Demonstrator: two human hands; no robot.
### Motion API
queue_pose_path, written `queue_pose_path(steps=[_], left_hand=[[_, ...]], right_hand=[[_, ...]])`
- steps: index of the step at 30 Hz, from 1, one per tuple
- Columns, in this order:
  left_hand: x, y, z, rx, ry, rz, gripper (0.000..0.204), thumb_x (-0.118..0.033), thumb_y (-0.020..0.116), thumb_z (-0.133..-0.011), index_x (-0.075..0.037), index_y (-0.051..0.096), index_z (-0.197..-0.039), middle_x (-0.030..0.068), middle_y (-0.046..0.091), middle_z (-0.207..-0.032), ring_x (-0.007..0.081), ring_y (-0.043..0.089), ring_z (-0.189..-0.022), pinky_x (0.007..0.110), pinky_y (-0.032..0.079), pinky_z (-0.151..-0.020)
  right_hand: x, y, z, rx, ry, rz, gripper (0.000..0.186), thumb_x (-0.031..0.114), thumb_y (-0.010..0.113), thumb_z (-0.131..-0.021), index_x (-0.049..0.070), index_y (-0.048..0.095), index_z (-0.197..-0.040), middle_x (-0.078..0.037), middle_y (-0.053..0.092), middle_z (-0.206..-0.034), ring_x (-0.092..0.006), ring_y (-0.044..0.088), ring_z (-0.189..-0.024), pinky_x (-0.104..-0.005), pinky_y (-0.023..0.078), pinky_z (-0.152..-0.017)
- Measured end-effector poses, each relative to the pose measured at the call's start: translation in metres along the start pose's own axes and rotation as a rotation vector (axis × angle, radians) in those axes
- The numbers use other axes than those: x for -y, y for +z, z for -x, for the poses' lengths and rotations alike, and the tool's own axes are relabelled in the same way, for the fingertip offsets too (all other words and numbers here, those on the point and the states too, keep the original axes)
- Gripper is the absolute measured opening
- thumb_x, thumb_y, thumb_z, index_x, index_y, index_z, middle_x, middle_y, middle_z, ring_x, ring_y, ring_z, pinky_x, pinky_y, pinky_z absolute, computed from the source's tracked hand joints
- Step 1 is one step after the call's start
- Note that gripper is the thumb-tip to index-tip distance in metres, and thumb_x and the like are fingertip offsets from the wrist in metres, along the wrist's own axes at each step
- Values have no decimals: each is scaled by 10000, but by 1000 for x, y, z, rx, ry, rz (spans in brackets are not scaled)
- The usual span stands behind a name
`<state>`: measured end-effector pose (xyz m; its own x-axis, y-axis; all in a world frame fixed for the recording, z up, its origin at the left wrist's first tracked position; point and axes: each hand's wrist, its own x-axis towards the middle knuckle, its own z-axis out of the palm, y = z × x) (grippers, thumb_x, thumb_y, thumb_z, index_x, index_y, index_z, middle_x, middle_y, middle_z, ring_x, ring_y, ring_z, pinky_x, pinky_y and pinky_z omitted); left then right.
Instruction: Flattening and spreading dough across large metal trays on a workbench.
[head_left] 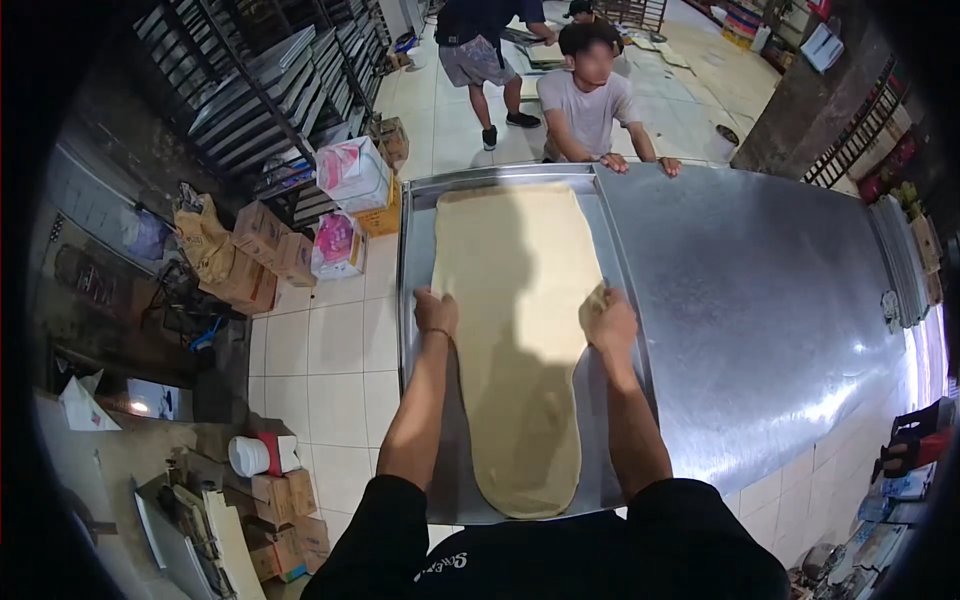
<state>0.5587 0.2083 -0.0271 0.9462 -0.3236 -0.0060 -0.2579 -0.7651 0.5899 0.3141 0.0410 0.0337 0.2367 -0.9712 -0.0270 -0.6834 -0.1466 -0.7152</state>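
A long, pale yellow sheet of dough (525,400) lies lengthwise in a shallow metal tray (625,445). It is wide at the far end and narrows to a rounded end near my body. My left hand (436,312) is closed on the dough's left edge, about midway along. On the opposite side my right hand (610,320) grips the right edge, where the dough bunches a little between the fingers. Both forearms reach in from below, one along each side of the dough. Shadows fall across the sheet.
The steel table (750,300) stretches to the right of the tray. A person (590,100) rests both hands on its far edge; another person (480,60) stands behind. Cartons (265,240), plastic-wrapped boxes (350,175) and a tray rack (270,100) stand on the left.
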Motion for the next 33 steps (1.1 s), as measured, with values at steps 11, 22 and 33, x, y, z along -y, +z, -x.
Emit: queue_pose_path(steps=[11, 22, 33], left_hand=[[-32, 13, -62, -46, 6, -143, 354, -208, 558, -798, -4, 482, -1077, 170, 592, -955, 341, 594, -862, 410, 477, -753], [27, -50, 31, 96, 55, 223, 276, -127, 564, -797, -11, 553, -1046, 114, 591, -849, 269, 575, -725, 351, 475, -671], [-16, -49, 89, 425, -144, 214, 295, -201, 662, -692, 43, 591, -843, 160, 601, -753, 251, 567, -647, 342, 477, -606]], right_hand=[[2, 50, -96, 33, -229, 275, 312, 155, 551, -802, 41, 509, -1090, -199, 578, -961, -386, 586, -827, -447, 481, -702], [-9, -8, -36, 29, -347, -89, 150, 65, 576, -767, 7, 569, -906, -147, 591, -712, -333, 570, -616, -382, 465, -575], [-16, 22, 83, 92, -153, -157, 297, 202, 629, -760, -76, 595, -857, -142, 583, -670, -301, 567, -607, -393, 460, -594]])
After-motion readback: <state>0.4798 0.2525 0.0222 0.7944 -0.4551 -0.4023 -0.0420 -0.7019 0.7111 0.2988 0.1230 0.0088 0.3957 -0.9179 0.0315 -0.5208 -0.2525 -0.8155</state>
